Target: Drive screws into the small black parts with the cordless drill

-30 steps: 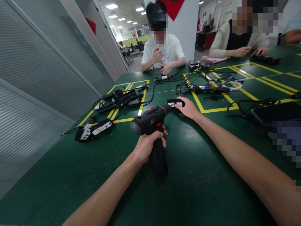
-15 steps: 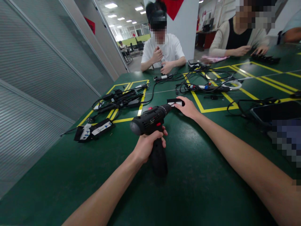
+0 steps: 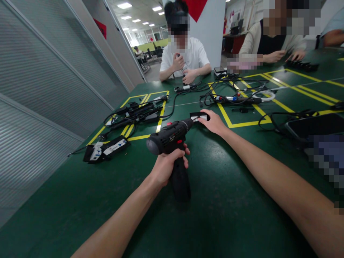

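A black cordless drill (image 3: 172,134) with red buttons is held in my left hand (image 3: 168,165), the fingers wrapped around its handle. Its chuck points away and to the right, and the bit meets or nearly meets a small black block with a white face (image 3: 197,117). My right hand (image 3: 213,122) grips the right end of that block, thumb and fingers closed on it at the table. Whether the bit actually touches the block I cannot tell.
On the green table (image 3: 215,215) lie a bundle of black cabled tools (image 3: 137,114) and black pouches with white labels (image 3: 115,146) at left. More cabled tools (image 3: 236,98) lie beyond, and a phone-like dark slab (image 3: 314,127) at right. Across sit a person in white (image 3: 185,53) and others.
The view has shifted very slightly. Both hands, the drill and the block hold nearly the same positions.
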Available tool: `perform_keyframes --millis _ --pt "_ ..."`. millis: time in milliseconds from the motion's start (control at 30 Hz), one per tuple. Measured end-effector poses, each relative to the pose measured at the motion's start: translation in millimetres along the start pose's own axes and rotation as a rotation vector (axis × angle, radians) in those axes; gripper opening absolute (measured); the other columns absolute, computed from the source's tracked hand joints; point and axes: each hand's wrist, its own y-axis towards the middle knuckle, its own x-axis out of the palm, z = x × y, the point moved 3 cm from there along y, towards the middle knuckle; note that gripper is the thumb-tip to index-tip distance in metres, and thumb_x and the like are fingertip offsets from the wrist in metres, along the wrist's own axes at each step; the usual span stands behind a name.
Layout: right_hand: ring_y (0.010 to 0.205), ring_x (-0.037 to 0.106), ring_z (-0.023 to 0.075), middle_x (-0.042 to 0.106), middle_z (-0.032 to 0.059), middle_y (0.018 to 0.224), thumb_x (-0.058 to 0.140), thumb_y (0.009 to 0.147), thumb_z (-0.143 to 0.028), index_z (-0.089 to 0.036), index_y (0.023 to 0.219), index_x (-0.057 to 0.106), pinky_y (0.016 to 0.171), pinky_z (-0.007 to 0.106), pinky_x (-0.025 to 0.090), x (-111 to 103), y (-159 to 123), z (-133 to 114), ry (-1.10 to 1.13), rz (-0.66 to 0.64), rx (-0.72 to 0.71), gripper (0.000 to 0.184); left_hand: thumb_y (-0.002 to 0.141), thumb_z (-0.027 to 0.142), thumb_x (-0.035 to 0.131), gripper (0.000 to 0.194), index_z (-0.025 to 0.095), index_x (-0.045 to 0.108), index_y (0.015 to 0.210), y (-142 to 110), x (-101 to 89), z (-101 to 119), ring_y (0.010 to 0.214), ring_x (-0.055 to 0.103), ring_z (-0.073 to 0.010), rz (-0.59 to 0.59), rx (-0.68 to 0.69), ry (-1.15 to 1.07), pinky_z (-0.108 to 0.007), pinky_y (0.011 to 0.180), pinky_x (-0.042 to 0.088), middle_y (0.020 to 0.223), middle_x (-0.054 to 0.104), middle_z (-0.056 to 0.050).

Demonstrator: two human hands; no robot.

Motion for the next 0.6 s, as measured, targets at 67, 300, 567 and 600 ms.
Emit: perform_keyframes --millis 67,300,567,600 --pt "0.106 0.061 0.0252 0.065 0.0084 0.117 0.064 0.083 -0.035 -0.022 0.122 0.063 0.096 0.041 0.046 -0.1 0.1 -0.4 -0.005 -0.001 0.001 0.042 0.073 0.028 0.062 0.029 0.012 0.059 0.098 -0.4 -0.3 -0.3 0.054 0.057 -0.0110 0.003 -0.006 0.002 -0.026 0.055 0.046 0.088 0.064 -0.005" --pt "0.106 0.061 0.0255 0.065 0.0090 0.118 0.064 0.083 -0.036 -0.022 0.123 0.063 0.096 0.041 0.047 0.2 0.5 -0.4 -0.018 0.001 0.000 0.043 0.074 0.028 0.062 0.029 0.013 0.059 0.099 -0.6 -0.4 0.0 0.055 0.057 -0.0110 -0.005 -0.009 0.000 -0.026 0.055 0.045 0.089 0.064 -0.005" --pt "0.107 0.061 0.0251 0.065 0.0093 0.119 0.065 0.083 -0.035 -0.021 0.123 0.062 0.096 0.040 0.046 -0.1 0.2 -0.7 -0.015 -0.001 -0.012 0.043 0.074 0.028 0.062 0.030 0.012 0.058 0.099 0.3 0.2 -0.4 0.054 0.057 -0.0107 -0.014 -0.005 -0.001 -0.026 0.055 0.045 0.089 0.064 -0.005" --pt "0.107 0.061 0.0251 0.065 0.0093 0.119 0.065 0.083 -0.035 -0.021 0.123 0.062 0.096 0.040 0.046 -0.1 0.1 -0.9 -0.015 0.000 -0.012 0.043 0.074 0.028 0.062 0.030 0.012 0.058 0.099 0.3 0.1 -0.6 0.054 0.057 -0.0107 -0.014 -0.005 -0.001 -0.026 0.055 0.046 0.089 0.064 -0.005"
